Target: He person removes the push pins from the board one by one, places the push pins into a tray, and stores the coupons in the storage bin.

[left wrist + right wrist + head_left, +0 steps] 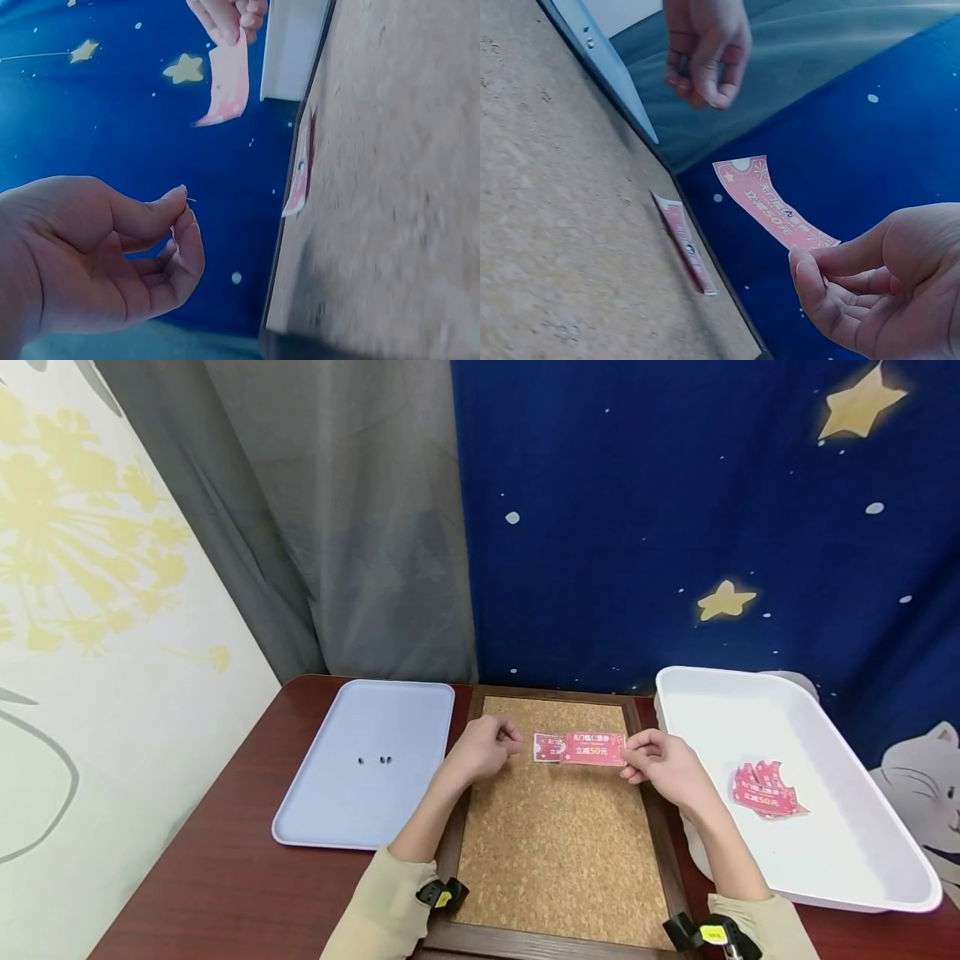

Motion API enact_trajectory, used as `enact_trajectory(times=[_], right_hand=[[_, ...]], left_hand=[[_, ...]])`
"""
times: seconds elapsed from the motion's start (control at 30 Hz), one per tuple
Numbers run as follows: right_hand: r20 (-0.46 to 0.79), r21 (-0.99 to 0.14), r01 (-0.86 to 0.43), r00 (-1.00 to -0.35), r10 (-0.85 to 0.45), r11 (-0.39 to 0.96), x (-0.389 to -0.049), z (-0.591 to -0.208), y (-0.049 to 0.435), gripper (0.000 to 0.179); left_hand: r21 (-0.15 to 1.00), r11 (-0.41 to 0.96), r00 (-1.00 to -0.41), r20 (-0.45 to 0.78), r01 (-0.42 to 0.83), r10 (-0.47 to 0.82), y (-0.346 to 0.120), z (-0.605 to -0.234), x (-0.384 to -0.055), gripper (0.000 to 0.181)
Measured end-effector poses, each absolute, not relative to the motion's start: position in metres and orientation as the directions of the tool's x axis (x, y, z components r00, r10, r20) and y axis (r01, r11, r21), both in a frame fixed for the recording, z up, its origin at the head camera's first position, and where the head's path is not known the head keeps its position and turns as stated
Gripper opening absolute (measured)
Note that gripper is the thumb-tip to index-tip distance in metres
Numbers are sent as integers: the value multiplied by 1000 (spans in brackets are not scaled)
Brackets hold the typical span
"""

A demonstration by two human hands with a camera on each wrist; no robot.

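My left hand pinches a small thumbtack between thumb and index finger; in the left wrist view its thin point sticks out past the fingertips, while its head is hidden. Held by its right end, a pink paper coupon with white lettering is pinched in my right hand. That coupon curves slightly and hangs off the surface, as the right wrist view shows. Behind it from the head view, a second pink coupon lies against the upper part of the framed cork board, with a dark spot on it.
Left of the board is a light blue tray with several small dark tacks. A deep white tray on the right holds a loose pile of pink coupons. Curtains hang behind the dark red table.
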State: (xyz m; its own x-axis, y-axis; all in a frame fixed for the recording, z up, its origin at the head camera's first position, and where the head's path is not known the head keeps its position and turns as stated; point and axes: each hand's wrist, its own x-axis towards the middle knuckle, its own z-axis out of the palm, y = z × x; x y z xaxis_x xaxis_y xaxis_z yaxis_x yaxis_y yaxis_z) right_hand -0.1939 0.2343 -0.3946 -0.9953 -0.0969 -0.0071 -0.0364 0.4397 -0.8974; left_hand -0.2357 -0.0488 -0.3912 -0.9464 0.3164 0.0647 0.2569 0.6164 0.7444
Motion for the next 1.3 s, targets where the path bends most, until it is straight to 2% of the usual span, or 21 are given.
enact_trajectory(times=[0.2, 0.57, 1.13, 1.3], right_hand=[[1, -905, -37, -996, -84, 424, -193, -390, 244, 20], [19, -902, -34, -999, -40, 431, -190, -385, 263, 23], [16, -887, -9, -1000, 12, 462, -182, -382, 291, 32], [1, -859, 23, -999, 46, 511, -178, -380, 304, 37]], left_hand=[[737, 627, -955, 88, 254, 283, -71, -394, -236, 9], [786, 595, -979, 62, 166, 192, -114, -401, -238, 4], [736, 666, -992, 68, 119, 103, -166, -414, -248, 3], [715, 691, -994, 67, 104, 81, -176, -418, -251, 3]])
